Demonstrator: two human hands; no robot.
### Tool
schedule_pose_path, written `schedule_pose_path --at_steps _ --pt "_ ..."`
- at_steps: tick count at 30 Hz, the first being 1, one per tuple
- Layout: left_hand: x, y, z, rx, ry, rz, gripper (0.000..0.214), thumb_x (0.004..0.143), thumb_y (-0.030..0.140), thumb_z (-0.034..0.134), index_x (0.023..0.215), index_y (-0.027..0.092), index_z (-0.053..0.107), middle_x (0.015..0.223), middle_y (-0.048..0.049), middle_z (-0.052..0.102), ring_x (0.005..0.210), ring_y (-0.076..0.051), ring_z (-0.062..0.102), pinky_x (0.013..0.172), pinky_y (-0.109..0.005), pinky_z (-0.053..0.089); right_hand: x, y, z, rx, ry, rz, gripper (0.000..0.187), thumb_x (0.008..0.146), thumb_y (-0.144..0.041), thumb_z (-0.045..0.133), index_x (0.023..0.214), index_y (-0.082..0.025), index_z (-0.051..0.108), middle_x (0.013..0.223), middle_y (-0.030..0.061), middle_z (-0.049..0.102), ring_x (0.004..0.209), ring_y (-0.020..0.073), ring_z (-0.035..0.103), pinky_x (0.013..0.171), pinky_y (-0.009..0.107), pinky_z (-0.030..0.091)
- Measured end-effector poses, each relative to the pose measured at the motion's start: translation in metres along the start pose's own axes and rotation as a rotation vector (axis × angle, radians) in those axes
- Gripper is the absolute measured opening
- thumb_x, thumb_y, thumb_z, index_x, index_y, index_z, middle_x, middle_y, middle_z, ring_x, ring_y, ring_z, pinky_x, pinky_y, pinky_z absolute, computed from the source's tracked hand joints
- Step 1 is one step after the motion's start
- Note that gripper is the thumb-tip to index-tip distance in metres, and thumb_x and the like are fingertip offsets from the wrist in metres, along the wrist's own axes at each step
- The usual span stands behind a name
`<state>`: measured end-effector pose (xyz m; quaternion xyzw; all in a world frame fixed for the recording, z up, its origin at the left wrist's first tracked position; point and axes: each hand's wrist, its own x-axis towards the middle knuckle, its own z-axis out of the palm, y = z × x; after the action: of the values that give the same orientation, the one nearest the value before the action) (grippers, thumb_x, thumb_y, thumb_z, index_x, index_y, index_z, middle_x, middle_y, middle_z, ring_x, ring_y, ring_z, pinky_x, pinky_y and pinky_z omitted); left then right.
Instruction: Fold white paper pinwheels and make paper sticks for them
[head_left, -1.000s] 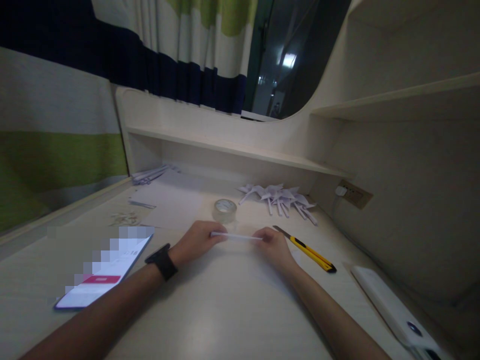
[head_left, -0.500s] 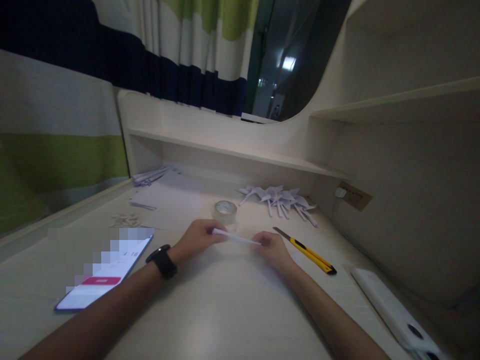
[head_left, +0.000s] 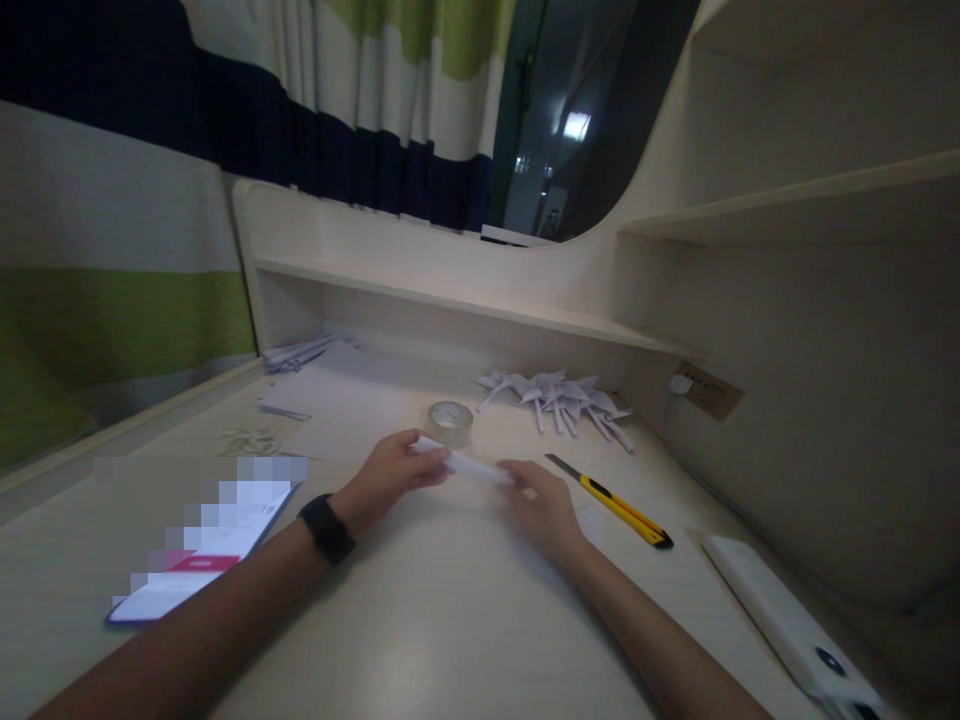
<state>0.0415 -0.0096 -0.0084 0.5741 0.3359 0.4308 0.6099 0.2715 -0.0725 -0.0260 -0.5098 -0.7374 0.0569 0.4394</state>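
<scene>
A narrow strip of white paper is stretched between my two hands, a little above the desk. My left hand, with a black watch on the wrist, pinches its left end between thumb and fingers. At the other end, my right hand grips the paper with its fingertips. Just behind the strip lies a roll of clear tape. To the right of my right hand rests a yellow utility knife with its blade out.
Several white paper pinwheels lie at the back right. Paper sheets and rolled paper sticks are at the back left. A phone or tablet lies by my left forearm. A white device stands along the right wall, below a socket.
The paper strip has turned so that more of its flat face shows. My left fingers have rolled over its end, and the left wrist has rotated slightly.
</scene>
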Motion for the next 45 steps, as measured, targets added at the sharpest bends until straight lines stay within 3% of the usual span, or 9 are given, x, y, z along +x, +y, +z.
schedule_pose_path --at_steps 4,9,12,18,22,27,32,38,45 --pt "0.002 -0.003 -0.002 -0.108 -0.005 -0.028 0.024 0.076 0.032 0.070 0.087 0.015 0.058 0.083 -0.0065 0.069 0.079 -0.017 0.067 0.073 -0.029 0.053 -0.004 0.001 0.000 -0.144 -0.040 -0.194 0.029 0.088 -0.020 0.047 0.112 -0.020 0.063 0.093 0.0103 0.066 0.082 0.0199 0.061 0.073 0.030 0.048" --pt "0.005 -0.005 -0.002 -0.171 -0.003 -0.015 0.026 0.073 0.029 0.073 0.092 0.019 0.058 0.074 -0.0006 0.065 0.073 -0.014 0.065 0.070 -0.027 0.052 -0.005 -0.001 0.001 -0.162 -0.081 -0.201 0.032 0.088 -0.019 0.045 0.115 -0.020 0.063 0.095 0.0110 0.067 0.083 0.0202 0.062 0.075 0.030 0.049" --pt "0.005 -0.006 0.000 -0.119 -0.008 0.055 0.025 0.073 0.029 0.073 0.092 0.018 0.062 0.073 -0.0002 0.064 0.071 -0.012 0.062 0.066 -0.024 0.050 -0.003 -0.008 0.000 -0.030 -0.080 -0.086 0.030 0.085 -0.017 0.049 0.109 -0.021 0.067 0.086 0.0074 0.069 0.077 0.0187 0.063 0.073 0.030 0.049" --pt "0.001 0.002 -0.001 0.133 0.020 0.120 0.030 0.075 0.036 0.070 0.095 0.014 0.069 0.080 -0.0056 0.069 0.069 -0.013 0.059 0.063 -0.024 0.046 0.003 -0.022 -0.003 0.381 -0.246 0.398 0.022 0.074 -0.027 0.064 0.091 -0.016 0.074 0.068 0.0030 0.069 0.058 0.0155 0.061 0.055 0.026 0.047" --pt "-0.002 0.006 0.001 0.237 -0.067 0.110 0.037 0.074 0.040 0.070 0.099 0.014 0.068 0.083 -0.0073 0.070 0.073 -0.016 0.061 0.066 -0.027 0.047 0.000 -0.020 0.003 0.639 -0.334 0.488 0.035 0.065 -0.042 0.074 0.082 -0.011 0.073 0.059 0.0030 0.065 0.051 0.0129 0.056 0.053 0.026 0.046" --pt "-0.004 -0.001 0.011 0.156 -0.262 0.078 0.033 0.080 0.043 0.064 0.094 0.014 0.068 0.083 -0.0070 0.068 0.070 -0.014 0.061 0.065 -0.027 0.047 -0.005 -0.026 0.011 0.622 -0.361 0.436 0.040 0.065 -0.049 0.072 0.081 -0.012 0.072 0.062 0.0044 0.065 0.051 0.0141 0.057 0.053 0.027 0.048" --pt "-0.001 -0.008 0.013 0.074 -0.251 0.090 0.035 0.083 0.045 0.060 0.087 0.011 0.068 0.076 -0.0059 0.066 0.067 -0.013 0.058 0.065 -0.026 0.045 -0.008 -0.049 0.008 0.324 -0.303 0.260 0.033 0.079 -0.041 0.060 0.095 -0.015 0.072 0.068 0.0045 0.067 0.062 0.0185 0.060 0.057 0.028 0.048" --pt "-0.004 -0.004 0.014 -0.015 -0.357 0.092 0.034 0.082 0.044 0.062 0.088 0.011 0.068 0.081 -0.0079 0.067 0.066 -0.012 0.058 0.065 -0.025 0.045 -0.010 -0.062 0.010 0.216 -0.188 0.166 0.032 0.088 -0.033 0.048 0.107 -0.018 0.069 0.073 0.0049 0.067 0.069 0.0207 0.062 0.066 0.029 0.048" --pt "-0.004 0.009 0.016 -0.039 0.008 0.207 0.042 0.077 0.043 0.068 0.104 0.011 0.064 0.075 -0.0049 0.066 0.062 -0.012 0.060 0.058 -0.023 0.047 -0.009 -0.048 0.012 0.106 -0.104 0.180 0.029 0.088 -0.030 0.050 0.106 -0.018 0.070 0.072 0.0043 0.063 0.072 0.0193 0.059 0.067 0.027 0.044"
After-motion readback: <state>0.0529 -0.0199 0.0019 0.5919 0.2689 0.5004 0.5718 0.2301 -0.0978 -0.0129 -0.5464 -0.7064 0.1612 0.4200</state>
